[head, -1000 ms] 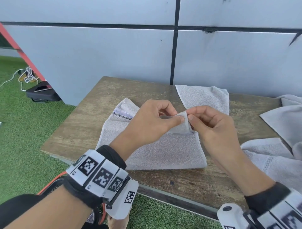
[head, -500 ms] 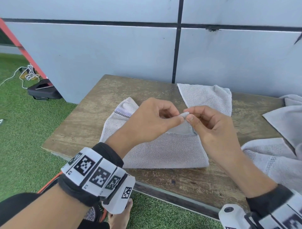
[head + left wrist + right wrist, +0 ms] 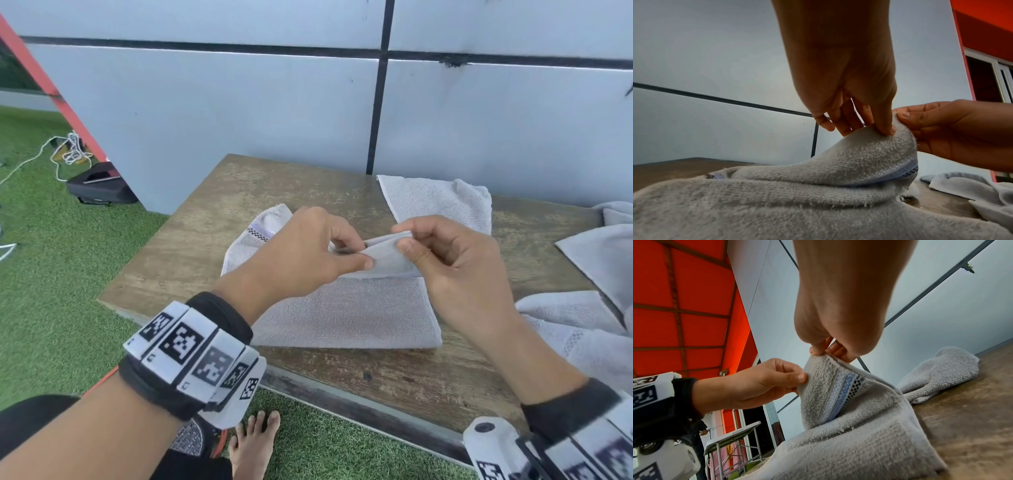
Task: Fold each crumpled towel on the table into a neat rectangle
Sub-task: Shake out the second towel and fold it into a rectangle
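Note:
A grey towel (image 3: 346, 311) with a blue and checkered band lies half folded on the wooden table (image 3: 191, 246). Its far right corner (image 3: 387, 255) is lifted off the table. My left hand (image 3: 356, 255) pinches that corner between thumb and fingers, and my right hand (image 3: 406, 241) pinches the same corner from the right side. The left wrist view shows the raised fold (image 3: 869, 151) under my left thumb (image 3: 885, 128). In the right wrist view the banded edge (image 3: 846, 386) hangs from my right fingertips (image 3: 818, 351).
A folded towel (image 3: 442, 202) sits at the table's back edge. More crumpled towels (image 3: 582, 318) are heaped at the right side. A grey wall stands right behind the table. Green turf, a black case (image 3: 102, 188) and cables lie to the left. My bare foot (image 3: 253, 442) is below the front edge.
Both hands have kept hold of the lifted corner and drawn slightly apart, so a short span of towel now stretches between them. The view has shifted a little.

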The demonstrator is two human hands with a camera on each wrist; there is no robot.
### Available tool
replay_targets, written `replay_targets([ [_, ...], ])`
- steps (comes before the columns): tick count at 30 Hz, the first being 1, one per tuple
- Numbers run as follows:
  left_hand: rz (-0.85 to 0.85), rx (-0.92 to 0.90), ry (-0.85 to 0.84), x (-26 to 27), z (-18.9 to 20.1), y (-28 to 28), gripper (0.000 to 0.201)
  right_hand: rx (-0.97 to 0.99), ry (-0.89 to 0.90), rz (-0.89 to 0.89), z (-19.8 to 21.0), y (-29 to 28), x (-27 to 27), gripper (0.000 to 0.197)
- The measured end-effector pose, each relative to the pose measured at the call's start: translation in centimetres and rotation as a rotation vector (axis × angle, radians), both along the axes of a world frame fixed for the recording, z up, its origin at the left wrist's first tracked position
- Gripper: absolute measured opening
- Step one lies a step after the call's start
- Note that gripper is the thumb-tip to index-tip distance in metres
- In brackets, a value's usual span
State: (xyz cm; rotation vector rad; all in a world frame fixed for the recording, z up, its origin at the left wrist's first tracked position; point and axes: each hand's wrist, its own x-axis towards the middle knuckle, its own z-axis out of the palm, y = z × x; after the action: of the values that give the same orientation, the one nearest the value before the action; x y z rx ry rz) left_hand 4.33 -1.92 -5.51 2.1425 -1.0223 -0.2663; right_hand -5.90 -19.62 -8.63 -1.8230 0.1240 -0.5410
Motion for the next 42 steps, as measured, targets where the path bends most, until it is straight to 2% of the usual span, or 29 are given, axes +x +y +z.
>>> replay_targets([
  [3,0.04,0.045,-0.047,0.5,-0.7,1.6,0.03,-0.006,-0.029,-0.019,0.4,-0.1,-0.1,0.021],
  [7,0.085,0.072,-0.129,1.1,-1.4,5.0,0.014,0.009,-0.061,-0.036,1.2,-0.2,-0.6,0.023],
  [13,0.028,0.177,-0.494,0.4,-1.1,7.7,0.014,0.008,-0.091,-0.033,1.6,0.4,-1.2,0.024],
  [15,0.019,0.232,-0.553,-0.2,-0.7,7.8,0.009,0.027,-0.106,-0.048,1.7,0.4,-1.3,0.022],
  [19,-0.011,0.279,-0.671,-1.2,-0.3,8.0,0.02,0.045,-0.121,-0.088,1.7,0.1,-1.4,0.021],
  [21,-0.066,0.319,-0.677,-1.3,-0.5,8.3,0.022,0.048,-0.12,-0.101,1.6,0.0,-1.5,0.022],
  [23,-0.114,0.398,-0.689,-1.4,-1.2,8.8,0.013,0.04,-0.111,-0.107,1.4,-0.1,-1.6,0.024],
  [26,-0.087,0.494,-0.666,-2.0,-2.5,9.6,0.009,0.03,-0.094,-0.106,0.9,-0.3,-1.8,0.024],
  [29,-0.044,0.49,-0.593,-2.7,-3.1,9.9,0.008,0.023,-0.07,-0.101,0.6,-0.4,-2.0,0.023],
  [34,0.08,0.37,-0.472,-3.3,-2.9,10.2,0.008,0.036,-0.074,-0.136,0.6,-1.1,-2.2,0.025],
  [38,0.009,0.413,-0.515,-3.3,-3.2,10.8,0.01,0.039,-0.039,-0.15,0.1,-1.6,-2.2,0.023],
  [42,-0.01,0.475,-0.475,-3.4,-4.1,11.7,0.008,0.051,-0.004,-0.163,-0.3,-1.8,-2.2,0.02],
])
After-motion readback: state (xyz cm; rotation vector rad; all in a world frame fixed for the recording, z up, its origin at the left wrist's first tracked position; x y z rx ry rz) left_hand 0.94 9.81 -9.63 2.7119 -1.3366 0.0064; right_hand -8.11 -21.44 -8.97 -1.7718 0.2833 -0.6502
